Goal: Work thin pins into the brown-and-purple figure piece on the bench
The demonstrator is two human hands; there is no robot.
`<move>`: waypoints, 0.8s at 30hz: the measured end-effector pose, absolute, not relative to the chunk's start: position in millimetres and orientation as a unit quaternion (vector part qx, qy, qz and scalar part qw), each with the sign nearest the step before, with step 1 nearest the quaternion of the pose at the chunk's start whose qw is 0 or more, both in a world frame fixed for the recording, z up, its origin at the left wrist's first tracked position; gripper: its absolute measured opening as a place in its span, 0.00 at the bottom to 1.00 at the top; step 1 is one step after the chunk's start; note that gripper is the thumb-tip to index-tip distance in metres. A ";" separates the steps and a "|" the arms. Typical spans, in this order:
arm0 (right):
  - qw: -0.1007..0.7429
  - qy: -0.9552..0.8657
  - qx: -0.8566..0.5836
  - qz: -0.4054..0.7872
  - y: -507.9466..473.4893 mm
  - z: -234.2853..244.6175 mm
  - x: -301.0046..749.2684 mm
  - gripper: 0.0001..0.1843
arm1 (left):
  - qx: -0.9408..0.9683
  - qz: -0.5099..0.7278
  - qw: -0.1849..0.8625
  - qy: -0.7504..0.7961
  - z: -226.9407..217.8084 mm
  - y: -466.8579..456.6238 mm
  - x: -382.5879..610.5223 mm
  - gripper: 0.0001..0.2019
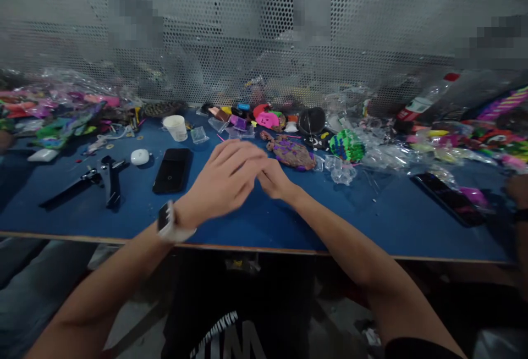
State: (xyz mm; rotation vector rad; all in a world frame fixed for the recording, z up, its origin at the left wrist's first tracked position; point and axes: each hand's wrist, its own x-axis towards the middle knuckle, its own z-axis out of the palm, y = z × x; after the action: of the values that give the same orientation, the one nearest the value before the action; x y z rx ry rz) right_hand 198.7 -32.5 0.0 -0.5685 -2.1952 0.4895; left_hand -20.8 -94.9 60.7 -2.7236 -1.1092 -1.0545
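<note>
My left hand (225, 180), with a white watch on its wrist, lies over my right hand (275, 179) above the middle of the blue table (264, 221). The left fingers are smeared by motion and cover the right fingers, so I cannot see whether anything is held. Just beyond the hands lies a brown and purple beaded piece (291, 153). A black phone (172, 170) lies flat to the left of my left hand.
A white cup (176, 127), white earbud case (139, 156) and black folding stand (108, 178) sit at left. Coloured bead pieces, a green ball (347, 145) and clear bags crowd the back. Another phone (449, 198) lies right. Perforated metal screen behind; other people's hands at both edges.
</note>
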 end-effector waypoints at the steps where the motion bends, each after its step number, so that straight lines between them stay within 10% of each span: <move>1: 0.427 -0.847 -0.237 0.209 -32.3 -0.1 198.3 0.11 | -0.882 -0.332 0.016 -0.336 59.6 -76.0 -15.4 0.18; 11: 0.534 -0.650 -0.330 0.428 -16.0 1.3 208.4 0.10 | -0.923 -0.264 0.018 -0.279 3.0 15.2 -19.0 0.17; 17: 0.508 -0.723 -0.397 0.247 -3.1 -3.4 217.0 0.06 | -0.823 -0.398 -0.194 -0.356 -4.5 18.0 -20.6 0.09; 24: 0.414 -0.803 -0.401 0.148 1.5 4.9 232.2 0.24 | -0.708 -0.480 -0.400 -0.330 -14.8 22.7 -13.8 0.03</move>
State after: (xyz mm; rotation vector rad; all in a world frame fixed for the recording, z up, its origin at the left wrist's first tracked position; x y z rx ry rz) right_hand 232.2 1.5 4.9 -1.0076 -2.0189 0.3727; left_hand -13.8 22.7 -14.8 -3.0618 -1.4270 -2.0769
